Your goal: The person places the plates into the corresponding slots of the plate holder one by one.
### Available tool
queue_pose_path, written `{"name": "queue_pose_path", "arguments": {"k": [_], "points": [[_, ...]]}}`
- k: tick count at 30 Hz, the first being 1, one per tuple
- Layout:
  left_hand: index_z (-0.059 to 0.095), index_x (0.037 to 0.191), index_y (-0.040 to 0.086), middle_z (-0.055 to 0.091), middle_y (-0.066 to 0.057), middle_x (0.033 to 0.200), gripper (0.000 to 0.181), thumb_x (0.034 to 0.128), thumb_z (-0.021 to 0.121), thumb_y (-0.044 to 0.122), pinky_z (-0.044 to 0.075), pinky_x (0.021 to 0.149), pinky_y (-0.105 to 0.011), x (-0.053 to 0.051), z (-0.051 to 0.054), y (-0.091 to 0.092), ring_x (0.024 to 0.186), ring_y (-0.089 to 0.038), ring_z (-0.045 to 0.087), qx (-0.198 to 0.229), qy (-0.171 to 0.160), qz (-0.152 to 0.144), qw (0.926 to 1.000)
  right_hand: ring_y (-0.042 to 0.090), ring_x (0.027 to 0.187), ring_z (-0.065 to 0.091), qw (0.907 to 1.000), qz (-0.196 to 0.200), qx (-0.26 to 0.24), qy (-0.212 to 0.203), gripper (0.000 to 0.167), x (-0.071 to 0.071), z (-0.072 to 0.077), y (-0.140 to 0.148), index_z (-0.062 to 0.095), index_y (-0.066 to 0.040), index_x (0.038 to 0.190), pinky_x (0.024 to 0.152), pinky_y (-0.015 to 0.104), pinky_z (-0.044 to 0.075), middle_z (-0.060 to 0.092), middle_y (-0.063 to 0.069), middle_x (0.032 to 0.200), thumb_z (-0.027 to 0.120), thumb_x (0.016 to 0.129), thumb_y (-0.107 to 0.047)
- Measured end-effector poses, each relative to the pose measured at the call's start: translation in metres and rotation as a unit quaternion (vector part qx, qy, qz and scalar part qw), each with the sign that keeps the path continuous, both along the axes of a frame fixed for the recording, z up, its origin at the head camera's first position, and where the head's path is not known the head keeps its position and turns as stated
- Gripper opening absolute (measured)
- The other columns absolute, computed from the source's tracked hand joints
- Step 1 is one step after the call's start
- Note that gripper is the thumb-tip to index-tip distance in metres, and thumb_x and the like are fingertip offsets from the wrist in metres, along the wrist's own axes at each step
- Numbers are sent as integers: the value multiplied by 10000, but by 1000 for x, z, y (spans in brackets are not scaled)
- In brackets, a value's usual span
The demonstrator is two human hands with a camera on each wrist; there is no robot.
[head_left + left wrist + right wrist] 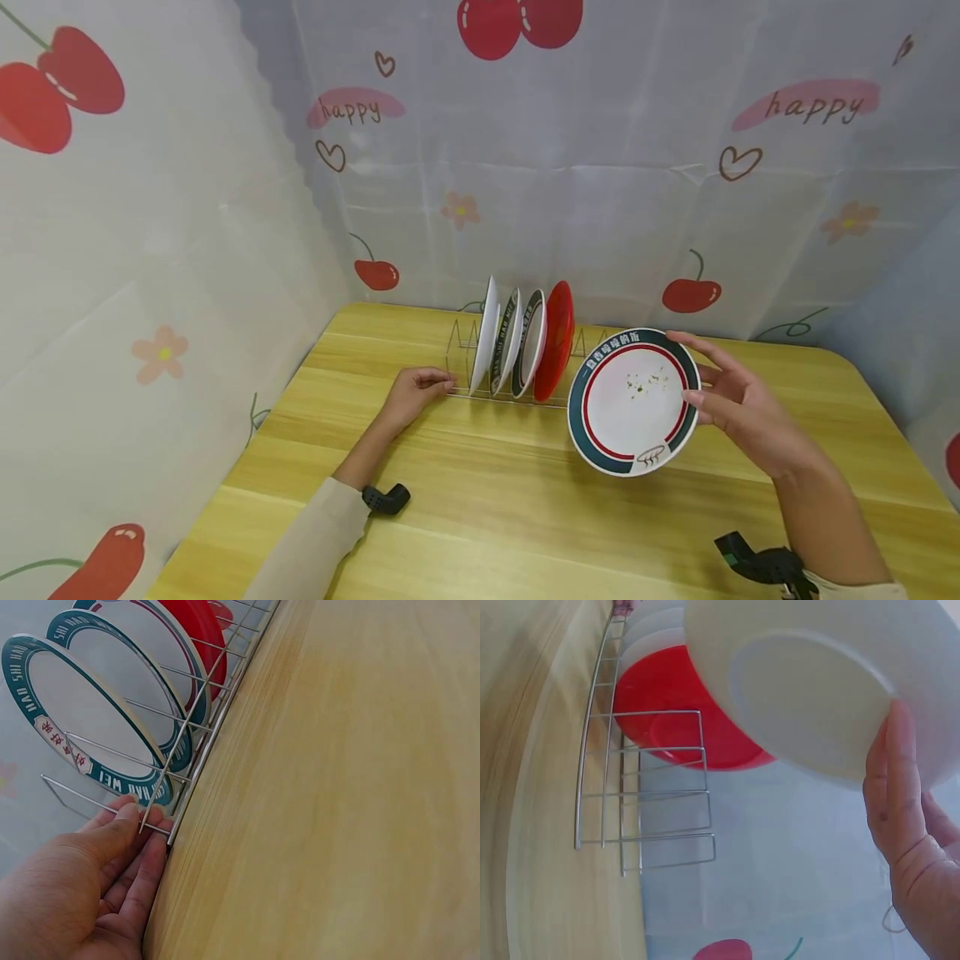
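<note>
My right hand [750, 408] holds a round white plate [633, 400] by its right rim, thumb in front and fingers behind. The plate has a dark green border, a red ring and small specks on its face. It is raised and tilted, just right of the standing plates. My left hand [416, 396] pinches the left end of a metal wire dish rack [583, 757]. In the rack several plates stand on edge: a white and green one [82, 705] nearest my left hand, similar ones behind it, and a red plate [555, 342] at the right.
Several rack slots show right of the red plate. The rack stands toward the back of a wooden table [480, 500]. Behind and at the left hangs a pale cloth [525, 208] printed with cherries, hearts and flowers.
</note>
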State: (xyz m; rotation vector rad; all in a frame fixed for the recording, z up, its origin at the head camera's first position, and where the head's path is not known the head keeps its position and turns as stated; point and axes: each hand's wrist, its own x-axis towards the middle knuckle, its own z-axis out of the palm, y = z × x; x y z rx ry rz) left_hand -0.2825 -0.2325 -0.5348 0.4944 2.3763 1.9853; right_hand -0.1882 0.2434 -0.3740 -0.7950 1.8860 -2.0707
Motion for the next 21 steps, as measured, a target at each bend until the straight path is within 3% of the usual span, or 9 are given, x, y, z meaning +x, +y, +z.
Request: {"name": "queue_pose_path", "arguments": {"k": [6,11,15,21], "points": [[752,1099,-45,735,-201,1109,177,960,693,48,604,844,-316,1,1,-1,984,-263,734,-25,-31,13,10000,199,1061,658,9982,-398,-423,132,650,-1,3,2,293,-95,1591,787,363,623,518,104,1394,413,1002,150],[763,1088,-24,747,-168,1093,177,953,711,77,608,833,-319,-2,-2,1,950,-209,741,-30,21,-31,10000,182,1036,645,9965,-561,-605,140,651,-3,6,4,295,-84,1592,768,315,622,516,106,1389,416,1002,163],[764,1091,-19,752,-153,1086,177,952,711,78,608,828,-311,-2,-4,1,943,-189,740,-23,-28,-27,10000,181,1037,641,9957,-851,-336,112,644,-10,12,-1,322,-108,1585,771,305,620,528,111,1364,469,1005,131],[749,1094,-57,746,-188,1074,176,954,694,35,611,802,-300,-2,-3,0,918,-177,743,56,-34,43,10000,173,1041,666,9917,-1205,449,71,633,-26,19,-15,357,-145,1573,774,317,622,550,120,1340,568,1005,39]]}}
